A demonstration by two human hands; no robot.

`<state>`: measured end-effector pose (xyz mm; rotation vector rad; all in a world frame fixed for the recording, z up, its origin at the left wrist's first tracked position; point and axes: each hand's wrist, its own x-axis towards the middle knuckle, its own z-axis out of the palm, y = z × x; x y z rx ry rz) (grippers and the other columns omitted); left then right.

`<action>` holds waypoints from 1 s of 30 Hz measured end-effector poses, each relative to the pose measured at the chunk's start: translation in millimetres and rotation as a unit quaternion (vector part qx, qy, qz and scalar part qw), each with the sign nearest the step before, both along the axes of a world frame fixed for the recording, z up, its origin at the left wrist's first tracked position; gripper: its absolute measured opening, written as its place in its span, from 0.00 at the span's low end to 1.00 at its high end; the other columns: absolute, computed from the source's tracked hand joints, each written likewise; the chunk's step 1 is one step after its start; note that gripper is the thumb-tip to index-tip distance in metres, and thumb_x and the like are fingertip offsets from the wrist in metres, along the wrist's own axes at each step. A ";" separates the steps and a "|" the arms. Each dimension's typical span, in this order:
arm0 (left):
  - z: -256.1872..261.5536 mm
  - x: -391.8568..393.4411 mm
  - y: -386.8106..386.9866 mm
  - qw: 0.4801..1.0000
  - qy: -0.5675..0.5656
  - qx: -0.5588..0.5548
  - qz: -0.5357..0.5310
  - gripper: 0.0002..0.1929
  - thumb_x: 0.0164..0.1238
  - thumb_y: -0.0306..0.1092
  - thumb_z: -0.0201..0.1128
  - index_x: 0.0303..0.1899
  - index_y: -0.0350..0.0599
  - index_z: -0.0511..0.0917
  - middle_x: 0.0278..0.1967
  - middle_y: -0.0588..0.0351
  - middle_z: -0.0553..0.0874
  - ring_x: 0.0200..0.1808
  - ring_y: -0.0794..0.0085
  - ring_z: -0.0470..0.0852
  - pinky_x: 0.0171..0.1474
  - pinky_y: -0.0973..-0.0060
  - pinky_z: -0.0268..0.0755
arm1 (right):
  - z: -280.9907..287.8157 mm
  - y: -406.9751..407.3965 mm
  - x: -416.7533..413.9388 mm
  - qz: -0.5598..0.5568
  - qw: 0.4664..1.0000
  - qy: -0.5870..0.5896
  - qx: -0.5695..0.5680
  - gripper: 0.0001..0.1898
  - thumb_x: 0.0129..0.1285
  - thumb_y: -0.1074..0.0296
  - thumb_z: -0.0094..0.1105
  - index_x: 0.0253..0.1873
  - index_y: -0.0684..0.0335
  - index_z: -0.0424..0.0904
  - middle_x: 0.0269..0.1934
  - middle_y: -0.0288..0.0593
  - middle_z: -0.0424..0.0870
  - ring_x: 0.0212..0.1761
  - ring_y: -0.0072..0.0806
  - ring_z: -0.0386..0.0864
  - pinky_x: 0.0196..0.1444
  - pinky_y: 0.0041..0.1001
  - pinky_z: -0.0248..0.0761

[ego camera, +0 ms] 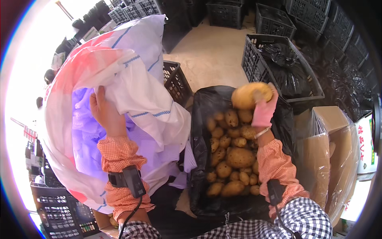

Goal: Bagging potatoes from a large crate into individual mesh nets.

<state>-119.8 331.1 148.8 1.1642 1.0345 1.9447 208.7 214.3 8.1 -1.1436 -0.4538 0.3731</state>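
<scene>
My right hand, in a pink glove, grips a large yellow potato above the far end of a crate lined with black plastic. Many loose potatoes of mixed sizes lie in that crate. My bare left hand is at the mouth of a big white woven sack with red patches and blue stripes. Its fingers touch the sack's folded flap, which partly hides them, so a firm grip cannot be made out. Purple-looking foam net sleeves fill the sack below this hand.
Beyond my right hand, a black plastic crate holds a tied black bag. Cardboard wrapped in clear plastic stands at the right. A dark crate sits behind the sack, another crate at lower left. Stacked crates line the back.
</scene>
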 end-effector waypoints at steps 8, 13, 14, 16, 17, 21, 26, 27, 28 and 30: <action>-2.4 -23.0 17.0 0.702 0.562 0.312 0.308 0.07 0.66 0.28 0.57 0.41 0.34 0.76 0.32 0.58 0.78 0.31 0.69 0.77 0.35 0.74 0.71 | 49.8 134.1 -80.6 0.107 0.960 -0.207 -0.157 0.44 0.53 0.58 0.69 0.72 0.63 0.54 0.60 0.59 0.70 0.64 0.41 0.68 0.65 0.36 0.61; -22.5 -13.5 17.2 0.695 0.660 0.183 0.220 0.12 0.64 0.30 0.61 0.46 0.33 0.77 0.36 0.51 0.80 0.39 0.64 0.79 0.44 0.68 0.73 | 22.1 80.3 -17.1 0.086 0.975 -0.184 -0.094 0.31 0.56 0.65 0.63 0.65 0.66 0.65 0.53 0.56 0.77 0.50 0.37 0.78 0.56 0.32 0.69; -33.5 -1.3 22.3 0.870 0.479 0.070 0.095 0.14 0.63 0.32 0.62 0.48 0.34 0.78 0.38 0.48 0.81 0.42 0.60 0.79 0.47 0.67 0.72 | -5.7 69.3 24.8 0.042 0.972 -0.206 -0.103 0.28 0.56 0.67 0.62 0.61 0.68 0.70 0.51 0.54 0.79 0.48 0.36 0.79 0.54 0.31 0.71; -46.5 -8.0 18.2 0.962 0.265 -0.063 -0.025 0.16 0.62 0.33 0.64 0.49 0.35 0.78 0.40 0.45 0.82 0.45 0.56 0.80 0.50 0.65 0.71 | -26.2 27.1 47.7 0.014 0.997 -0.048 -0.057 0.16 0.59 0.73 0.59 0.53 0.70 0.76 0.45 0.47 0.82 0.44 0.29 0.79 0.50 0.28 0.72; -46.5 -6.9 7.9 0.911 0.408 0.049 0.045 0.17 0.62 0.36 0.65 0.49 0.36 0.79 0.40 0.45 0.83 0.45 0.54 0.80 0.51 0.64 0.70 | -39.0 1.9 70.9 0.012 0.992 -0.058 -0.110 0.13 0.60 0.74 0.59 0.50 0.69 0.77 0.40 0.43 0.84 0.39 0.26 0.80 0.46 0.25 0.73; -77.8 -79.5 8.0 0.746 0.663 -0.001 0.063 0.26 0.55 0.47 0.72 0.47 0.36 0.79 0.42 0.48 0.84 0.43 0.55 0.80 0.48 0.62 0.70 | -80.3 -50.8 54.6 0.170 0.838 -0.334 -0.395 0.13 0.56 0.61 0.60 0.44 0.59 0.83 0.41 0.48 0.85 0.45 0.43 0.83 0.51 0.32 0.74; -105.5 -105.2 5.1 0.709 0.702 -0.009 0.068 0.27 0.52 0.48 0.74 0.47 0.36 0.78 0.41 0.49 0.83 0.42 0.55 0.80 0.47 0.61 0.70 | -104.0 -3.7 -19.1 0.248 0.661 -0.409 -0.578 0.34 0.51 0.58 0.64 0.65 0.52 0.65 0.57 0.54 0.74 0.55 0.48 0.77 0.55 0.39 0.73; -109.8 -105.6 4.4 0.703 0.708 -0.009 0.066 0.28 0.51 0.48 0.74 0.47 0.36 0.78 0.41 0.49 0.83 0.42 0.55 0.80 0.47 0.61 0.70 | -114.4 4.0 -21.1 0.219 0.618 -0.438 -0.615 0.37 0.49 0.58 0.66 0.66 0.54 0.62 0.56 0.54 0.73 0.53 0.51 0.77 0.55 0.39 0.72; -108.2 -109.3 -0.2 0.696 0.715 -0.012 0.070 0.28 0.50 0.48 0.75 0.47 0.36 0.78 0.41 0.49 0.83 0.41 0.55 0.80 0.47 0.61 0.70 | -120.6 11.6 -24.7 0.216 0.595 -0.462 -0.621 0.41 0.49 0.59 0.66 0.68 0.55 0.56 0.56 0.53 0.70 0.53 0.50 0.77 0.54 0.40 0.73; -100.6 -112.6 -17.4 0.683 0.726 -0.023 0.077 0.28 0.50 0.48 0.75 0.47 0.36 0.78 0.41 0.49 0.83 0.41 0.55 0.80 0.47 0.61 0.70 | -120.9 18.5 -23.6 0.240 0.642 -0.401 -0.607 0.39 0.50 0.60 0.65 0.68 0.57 0.59 0.56 0.51 0.72 0.54 0.48 0.77 0.54 0.40 0.72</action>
